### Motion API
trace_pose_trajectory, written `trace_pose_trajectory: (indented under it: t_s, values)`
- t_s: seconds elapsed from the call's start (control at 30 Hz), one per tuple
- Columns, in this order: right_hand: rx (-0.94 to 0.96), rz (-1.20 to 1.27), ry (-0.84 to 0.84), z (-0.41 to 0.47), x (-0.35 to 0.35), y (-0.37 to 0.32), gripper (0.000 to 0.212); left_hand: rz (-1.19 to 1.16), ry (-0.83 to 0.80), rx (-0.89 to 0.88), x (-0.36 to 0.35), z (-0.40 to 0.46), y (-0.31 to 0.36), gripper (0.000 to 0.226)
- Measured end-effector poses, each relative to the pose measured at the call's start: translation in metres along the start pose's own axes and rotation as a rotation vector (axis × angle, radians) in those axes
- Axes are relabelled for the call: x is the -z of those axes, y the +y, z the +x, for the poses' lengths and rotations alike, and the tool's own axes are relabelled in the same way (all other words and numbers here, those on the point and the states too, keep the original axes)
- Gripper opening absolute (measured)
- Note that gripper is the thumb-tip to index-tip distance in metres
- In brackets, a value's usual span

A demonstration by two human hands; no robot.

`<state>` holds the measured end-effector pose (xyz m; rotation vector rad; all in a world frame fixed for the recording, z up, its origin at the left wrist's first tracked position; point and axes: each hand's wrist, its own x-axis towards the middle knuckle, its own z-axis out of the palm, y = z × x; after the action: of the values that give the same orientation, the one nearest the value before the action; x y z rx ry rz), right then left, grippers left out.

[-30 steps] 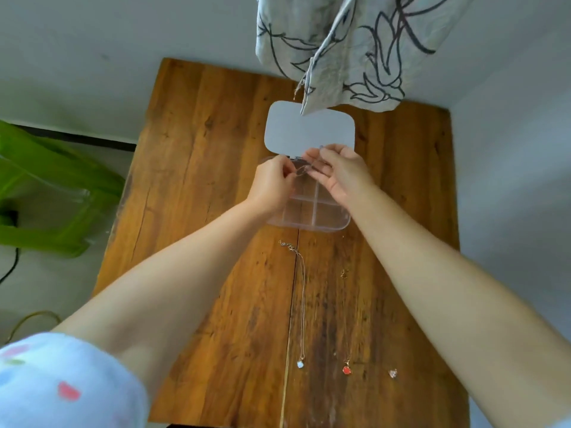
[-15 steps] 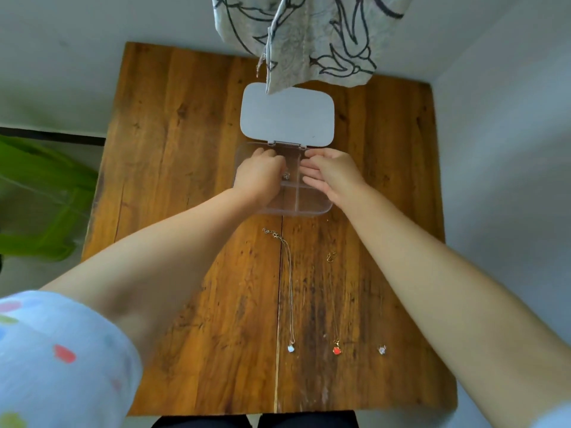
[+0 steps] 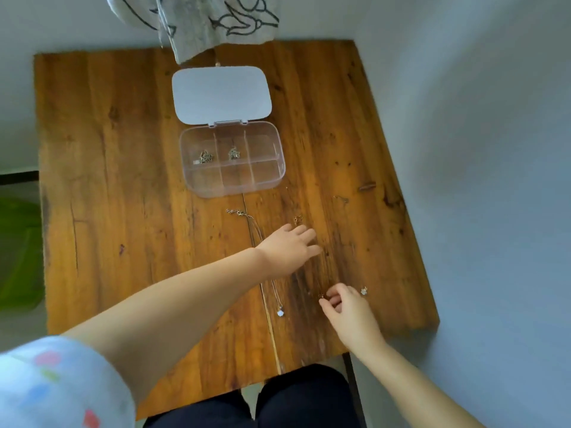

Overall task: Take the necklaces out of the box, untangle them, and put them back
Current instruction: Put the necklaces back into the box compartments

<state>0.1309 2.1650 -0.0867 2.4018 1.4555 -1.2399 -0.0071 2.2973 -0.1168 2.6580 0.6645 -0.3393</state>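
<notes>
A clear compartment box [image 3: 268, 177] stands open at the back of the wooden table [image 3: 117, 186], its white lid [image 3: 221, 94] laid flat behind it. One coiled necklace [image 3: 205, 156] lies in the back-left compartment and another [image 3: 234, 153] in the back-middle one. Three necklaces lie stretched out in front of the box. The left one ends in a white pendant [image 3: 280, 313], the right one in a pale pendant [image 3: 364, 291]. My left hand [image 3: 289, 247] rests flat, fingers apart, over the middle chain. My right hand [image 3: 347, 307] pinches that chain's red pendant [image 3: 321, 295].
A patterned cloth [image 3: 210, 23] hangs over the table's back edge. A grey wall [image 3: 479, 180] runs close along the right side. Something green [image 3: 18, 257] sits on the floor at the left. My dark-clothed knees [image 3: 302, 396] are under the near edge.
Both hands have left the box and moved toward me, onto the necklaces laid on the table. The box now shows two coiled necklaces inside. The camera has shifted.
</notes>
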Motion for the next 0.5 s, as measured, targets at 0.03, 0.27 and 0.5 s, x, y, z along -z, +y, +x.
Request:
trace_pose_trajectory:
  t_s: [0.03,0.27,0.5]
  values:
    - [-0.004,-0.038,0.028,-0.004,-0.006,0.001,0.023,0.049,-0.029,-0.017,0.000,0.002,0.000,0.052]
    - [0.072,-0.254,0.163,0.000,-0.024,-0.004,0.023,0.363,-0.078,-0.199,0.009,0.019,0.012,0.020]
    - [0.144,-0.297,0.174,0.003,-0.014,0.002,0.018,-0.187,-0.153,0.044,0.014,0.015,0.008,0.013]
